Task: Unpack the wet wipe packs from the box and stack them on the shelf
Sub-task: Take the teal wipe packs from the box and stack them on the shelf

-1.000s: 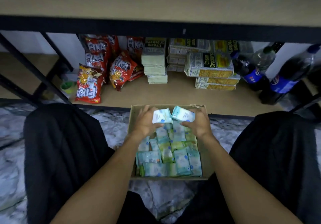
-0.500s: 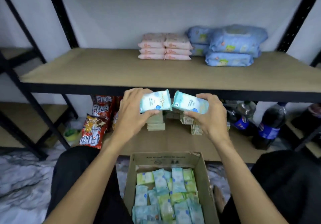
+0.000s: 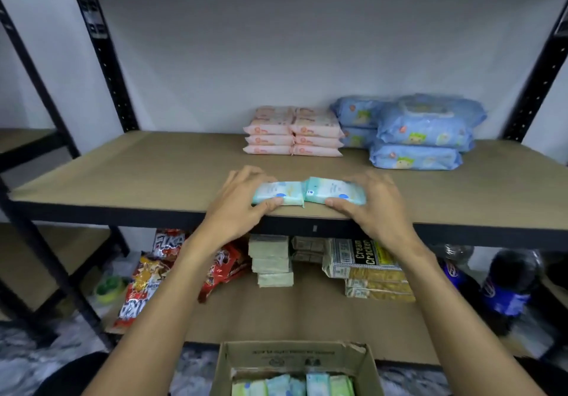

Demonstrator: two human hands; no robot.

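While left hand [image 3: 236, 203], right hand [image 3: 379, 206] grip teal packs [image 3: 278, 192] on shelf [image 3: 147, 174], pink stacks [image 3: 293, 133] behind.

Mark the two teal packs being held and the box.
left teal pack [image 3: 280, 192]: head view, middle of its top face.
right teal pack [image 3: 333, 190]: head view, middle of its top face.
box [image 3: 292, 357]: head view, inner back wall.

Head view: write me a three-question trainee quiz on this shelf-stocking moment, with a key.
1. True or false: the left hand and right hand grip teal packs side by side on the shelf.
2. The pink packs sit where relative to the blue packs? A left; B right; C on top.
3. Which food lies on the lower shelf below the right hand?
Key: 1 true; 2 A; 3 cream crackers.
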